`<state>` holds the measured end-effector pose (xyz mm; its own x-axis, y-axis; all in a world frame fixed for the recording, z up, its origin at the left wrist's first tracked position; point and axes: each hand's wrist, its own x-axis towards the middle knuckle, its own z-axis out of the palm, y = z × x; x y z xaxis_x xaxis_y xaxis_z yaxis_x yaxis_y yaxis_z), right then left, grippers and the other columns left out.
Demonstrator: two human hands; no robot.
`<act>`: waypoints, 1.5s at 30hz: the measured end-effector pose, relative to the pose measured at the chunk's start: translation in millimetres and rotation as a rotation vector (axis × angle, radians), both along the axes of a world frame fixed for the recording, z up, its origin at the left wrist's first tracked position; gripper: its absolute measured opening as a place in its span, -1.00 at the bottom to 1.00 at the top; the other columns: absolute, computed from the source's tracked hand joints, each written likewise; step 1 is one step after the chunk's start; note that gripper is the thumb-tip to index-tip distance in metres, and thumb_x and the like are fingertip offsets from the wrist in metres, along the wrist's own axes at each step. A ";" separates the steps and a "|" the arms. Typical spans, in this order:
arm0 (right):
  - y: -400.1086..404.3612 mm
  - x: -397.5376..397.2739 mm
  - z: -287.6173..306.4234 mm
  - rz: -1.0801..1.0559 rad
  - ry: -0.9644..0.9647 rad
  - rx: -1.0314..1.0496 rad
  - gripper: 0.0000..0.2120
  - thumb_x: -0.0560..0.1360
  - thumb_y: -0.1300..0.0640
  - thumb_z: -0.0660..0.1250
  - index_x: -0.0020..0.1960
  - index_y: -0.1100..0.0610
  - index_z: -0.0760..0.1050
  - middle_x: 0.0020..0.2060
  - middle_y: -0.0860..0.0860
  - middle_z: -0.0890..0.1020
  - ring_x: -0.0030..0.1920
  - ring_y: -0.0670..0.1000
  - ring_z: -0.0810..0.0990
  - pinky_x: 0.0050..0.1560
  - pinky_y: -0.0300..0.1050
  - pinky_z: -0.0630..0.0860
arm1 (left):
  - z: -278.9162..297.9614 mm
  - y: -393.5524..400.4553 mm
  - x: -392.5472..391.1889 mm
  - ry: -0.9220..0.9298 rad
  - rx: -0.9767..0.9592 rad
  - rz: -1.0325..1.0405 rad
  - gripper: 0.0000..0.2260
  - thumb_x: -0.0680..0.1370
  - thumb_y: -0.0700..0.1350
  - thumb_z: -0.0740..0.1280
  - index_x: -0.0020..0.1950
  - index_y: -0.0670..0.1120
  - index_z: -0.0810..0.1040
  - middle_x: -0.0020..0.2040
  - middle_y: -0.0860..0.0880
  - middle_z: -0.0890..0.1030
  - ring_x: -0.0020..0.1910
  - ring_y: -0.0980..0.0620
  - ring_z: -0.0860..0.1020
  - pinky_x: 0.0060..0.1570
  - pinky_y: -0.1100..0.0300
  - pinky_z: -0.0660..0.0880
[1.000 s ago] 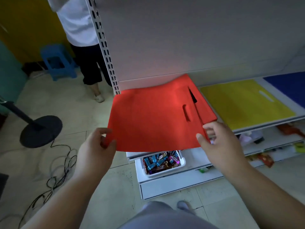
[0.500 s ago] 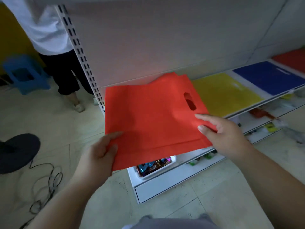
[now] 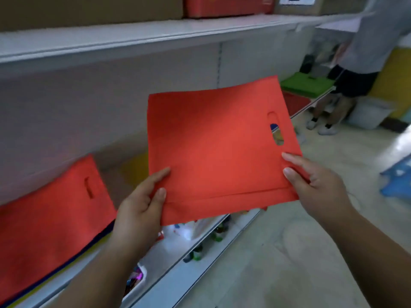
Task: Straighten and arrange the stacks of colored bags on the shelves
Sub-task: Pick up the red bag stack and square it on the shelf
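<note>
Red bags (image 3: 218,147) lifted off the shelf (image 3: 155,258), now in mid-air.
Left hand (image 3: 140,210) and right hand (image 3: 318,185) each pinch a near corner; 1 red stack (image 3: 51,210) lies askew, still unstraightened.

1. The scene is dim overall, with soft, even light and no hard shadows.
2. The red bag (image 3: 213,152) held in mid-frame is the brightest and sharpest thing.
3. The upper shelf (image 3: 133,38) shades the back panel beneath it.
4. A pale sheen lies on the floor (image 3: 378,152) towards the right edge.
5. The bystander (image 3: 364,52) at top right is smeared with motion blur.
6. Shelf lines bow towards the frame edges, as a wide lens bends them.
</note>
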<state>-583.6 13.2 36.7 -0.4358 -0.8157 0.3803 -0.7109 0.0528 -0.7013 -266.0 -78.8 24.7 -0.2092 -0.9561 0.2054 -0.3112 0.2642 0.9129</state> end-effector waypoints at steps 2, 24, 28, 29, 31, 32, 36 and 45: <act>1.0 -44.3 5.0 -0.047 -0.009 -0.011 -0.66 0.56 0.07 0.35 0.28 -0.23 0.49 0.16 -0.26 0.57 0.18 -0.33 0.48 0.19 -0.55 0.30 | 5.1 -12.6 -49.4 0.033 0.008 -0.022 -0.62 0.62 -0.14 0.26 0.26 0.35 0.51 0.20 0.30 0.55 -0.06 0.26 0.59 -0.06 0.36 0.50; -134.2 -422.7 -45.0 -0.330 -0.130 0.081 -0.68 0.55 0.06 0.35 0.25 -0.24 0.51 0.01 -0.39 0.51 -0.04 -0.37 0.52 0.02 -0.46 0.39 | -9.3 -227.0 -473.8 -0.143 0.155 -0.297 -0.68 0.65 -0.09 0.19 0.24 0.35 0.42 0.06 0.41 0.43 -0.13 0.56 0.47 -0.27 0.62 0.36; -189.5 -498.3 -68.1 -0.227 -0.058 0.161 -0.69 0.55 0.02 0.34 0.29 -0.15 0.54 0.11 -0.18 0.60 0.06 -0.14 0.55 0.17 -0.16 0.45 | -20.9 -246.1 -530.3 -0.122 0.205 -0.184 -0.69 0.66 -0.07 0.18 0.25 0.34 0.44 0.11 0.32 0.50 -0.15 0.34 0.57 -0.28 0.51 0.45; -205.7 -514.1 -69.8 -0.181 -0.054 0.197 -0.69 0.55 0.01 0.34 0.29 -0.14 0.54 0.15 -0.14 0.62 0.08 -0.13 0.56 0.19 -0.14 0.43 | -20.9 -249.5 -540.0 -0.128 0.227 -0.140 -0.70 0.66 -0.07 0.18 0.26 0.33 0.44 0.11 0.29 0.52 -0.17 0.34 0.58 -0.29 0.49 0.45; -236.9 -540.1 -66.3 -0.070 -0.050 0.250 -0.68 0.56 0.00 0.32 0.31 -0.11 0.53 0.20 -0.10 0.61 0.09 -0.12 0.55 0.15 -0.17 0.42 | -20.4 -255.2 -553.7 -0.150 0.255 -0.051 -0.70 0.66 -0.07 0.18 0.26 0.33 0.43 0.17 0.21 0.54 -0.13 0.31 0.58 -0.26 0.48 0.46; -251.1 -550.9 -63.5 -0.010 -0.039 0.260 -0.67 0.56 0.00 0.32 0.31 -0.11 0.53 0.21 -0.11 0.61 0.10 -0.12 0.55 0.13 -0.18 0.42 | -19.2 -256.5 -558.3 -0.156 0.267 0.003 -0.70 0.66 -0.06 0.18 0.25 0.34 0.43 0.19 0.17 0.55 -0.12 0.23 0.58 -0.24 0.43 0.47; -314.5 -585.5 -51.3 0.156 -0.006 0.276 -0.67 0.54 0.00 0.34 0.30 -0.14 0.52 0.11 -0.14 0.61 0.04 -0.10 0.57 0.05 -0.19 0.41 | -20.9 -266.0 -576.0 -0.183 0.326 0.149 -0.70 0.66 -0.12 0.19 0.09 0.31 0.54 0.02 0.14 0.63 -0.23 0.09 0.61 -0.26 0.18 0.59; -426.4 -620.9 -66.1 0.513 -0.064 0.507 -0.59 0.57 0.07 0.34 0.31 -0.29 0.35 0.25 -0.18 0.53 0.20 -0.12 0.53 0.20 -0.11 0.48 | -41.6 -319.6 -599.6 -0.279 0.407 0.320 -0.65 0.65 -0.22 0.17 -0.06 0.18 0.62 -0.17 0.03 0.59 -0.33 0.03 0.54 -0.39 0.24 0.47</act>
